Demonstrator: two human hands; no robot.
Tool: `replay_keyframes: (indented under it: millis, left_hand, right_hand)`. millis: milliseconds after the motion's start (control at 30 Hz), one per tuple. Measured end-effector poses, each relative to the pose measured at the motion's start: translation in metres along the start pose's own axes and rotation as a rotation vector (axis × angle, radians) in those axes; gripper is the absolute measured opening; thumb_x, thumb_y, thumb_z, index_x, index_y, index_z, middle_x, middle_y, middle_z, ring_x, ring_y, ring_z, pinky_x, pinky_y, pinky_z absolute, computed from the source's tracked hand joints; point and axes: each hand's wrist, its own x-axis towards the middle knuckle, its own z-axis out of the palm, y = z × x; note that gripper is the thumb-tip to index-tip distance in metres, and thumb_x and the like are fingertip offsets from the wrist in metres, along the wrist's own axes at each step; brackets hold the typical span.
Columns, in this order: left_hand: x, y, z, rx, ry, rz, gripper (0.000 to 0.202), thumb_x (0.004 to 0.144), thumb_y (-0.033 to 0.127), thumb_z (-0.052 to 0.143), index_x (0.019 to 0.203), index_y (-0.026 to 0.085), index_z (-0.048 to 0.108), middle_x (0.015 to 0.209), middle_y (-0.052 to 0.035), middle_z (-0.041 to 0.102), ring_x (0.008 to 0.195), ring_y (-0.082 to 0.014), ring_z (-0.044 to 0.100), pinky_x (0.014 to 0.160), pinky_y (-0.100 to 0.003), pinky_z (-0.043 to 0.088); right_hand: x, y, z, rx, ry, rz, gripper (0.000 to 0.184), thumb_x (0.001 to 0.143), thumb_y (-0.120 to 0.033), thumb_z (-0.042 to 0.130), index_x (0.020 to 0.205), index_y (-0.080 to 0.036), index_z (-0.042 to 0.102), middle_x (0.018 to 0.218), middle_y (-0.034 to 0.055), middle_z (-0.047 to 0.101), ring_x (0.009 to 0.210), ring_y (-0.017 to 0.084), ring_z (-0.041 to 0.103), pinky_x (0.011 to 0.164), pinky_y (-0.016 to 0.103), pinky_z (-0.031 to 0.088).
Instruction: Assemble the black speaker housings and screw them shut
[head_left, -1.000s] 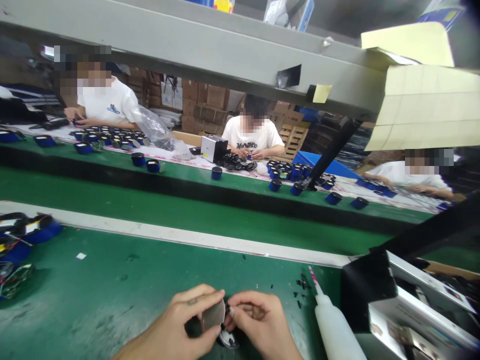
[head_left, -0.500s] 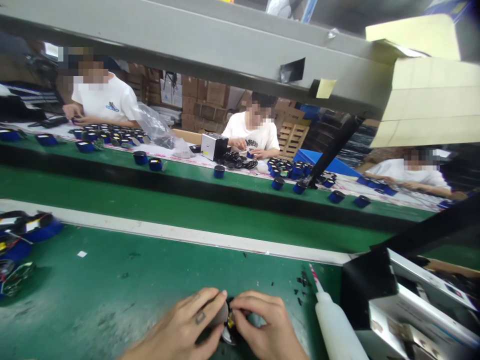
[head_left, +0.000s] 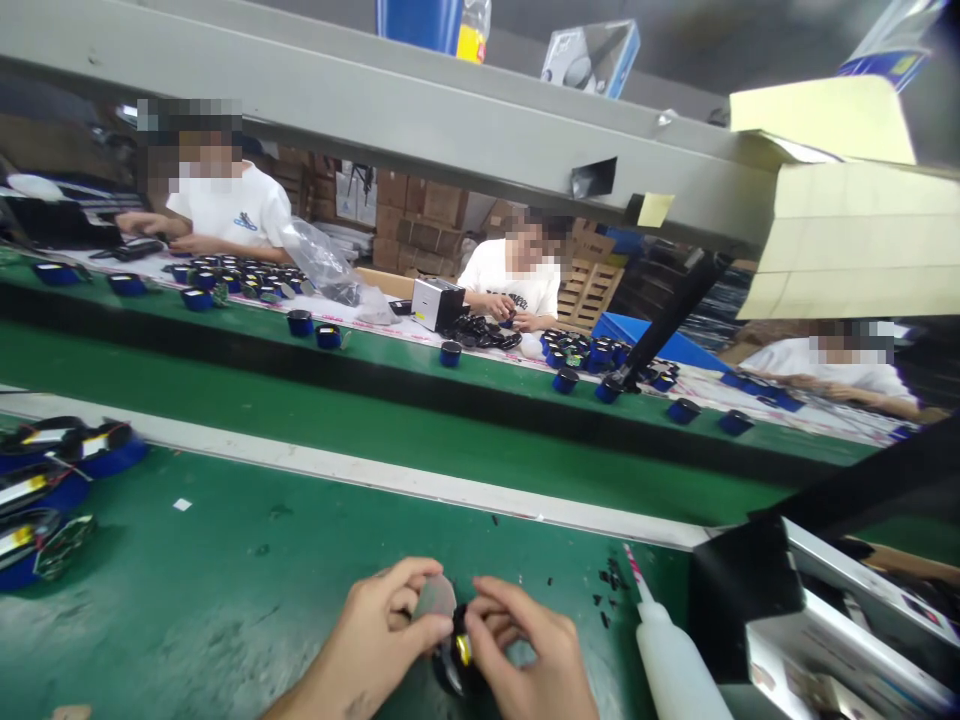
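Low in the head view, both my hands meet over a small black round part (head_left: pixel 452 665) with a yellow spot, which rests on the green bench mat (head_left: pixel 247 590). My left hand (head_left: pixel 379 640) pinches a thin grey disc (head_left: pixel 436 598) between thumb and fingers, just above the black part. My right hand (head_left: pixel 525 655) is closed, fingertips gripping the black part's right side. Most of the black part is hidden by my fingers.
A white squeeze bottle (head_left: pixel 675 665) lies right of my hands, beside a black and silver box (head_left: pixel 810 620). Blue round units with wires (head_left: pixel 52 480) sit at the left edge. Beyond a green conveyor (head_left: pixel 420 430), three other people work among several blue parts.
The view has tilted up slightly. My left hand's fingers shifted on the grey disc, which now stands clearer above the black part; my right hand stays on the part.
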Motion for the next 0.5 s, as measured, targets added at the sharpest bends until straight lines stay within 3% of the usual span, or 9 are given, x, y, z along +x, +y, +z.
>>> replay_keyframes:
  millis: [67,200,267,400,500]
  left_hand:
    - [0.002,0.002,0.002,-0.082,-0.013,-0.047,0.032,0.070,0.035,0.062,0.096,0.016,0.058,0.075,-0.0015,0.065,0.057,-0.0174,0.066,0.053,-0.028,0.055]
    - [-0.003,0.009,0.003,-0.104,-0.034,-0.036,0.028,0.082,0.046,0.057,0.083,0.020,0.050,0.060,0.0038,0.059,0.052,-0.0130,0.057,0.052,-0.022,0.045]
    - [-0.009,0.013,0.002,-0.055,-0.037,-0.005,0.029,0.088,0.048,0.051,0.083,0.019,0.053,0.056,0.0052,0.055,0.050,-0.0116,0.052,0.049,-0.020,0.039]
    - [-0.019,0.021,-0.003,0.069,-0.085,0.078,0.032,0.096,0.041,0.042,0.091,0.019,0.064,0.065,-0.0002,0.066,0.058,-0.0155,0.061,0.053,-0.022,0.045]
    - [-0.021,0.022,-0.011,0.178,-0.107,0.168,0.028,0.096,0.033,0.046,0.097,0.021,0.071,0.082,-0.0042,0.074,0.076,-0.0204,0.069,0.074,-0.030,0.053]
  right_hand:
    - [-0.009,-0.003,0.009,-0.100,0.025,-0.064,0.019,0.089,-0.020,0.057,0.107,-0.017,0.060,0.069,-0.0009,0.071,0.039,0.008,0.060,0.036,0.014,0.048]
    - [-0.021,-0.007,0.021,-0.368,0.105,-0.215,0.032,0.082,-0.025,0.068,0.111,-0.013,0.063,0.083,0.0112,0.076,0.060,0.023,0.072,0.047,0.028,0.057]
    - [-0.022,-0.007,0.022,-0.459,0.131,-0.261,0.036,0.078,-0.027,0.074,0.109,-0.012,0.065,0.083,0.0126,0.076,0.059,0.026,0.072,0.047,0.032,0.057]
    - [-0.022,-0.004,0.010,-0.486,0.115,-0.251,0.030,0.081,-0.023,0.069,0.110,-0.013,0.063,0.084,0.0103,0.076,0.061,0.023,0.072,0.049,0.029,0.057]
    - [-0.026,0.001,-0.005,-0.417,0.087,-0.182,0.027,0.087,-0.023,0.057,0.113,-0.015,0.060,0.079,0.0078,0.074,0.057,0.017,0.068,0.046,0.023,0.053]
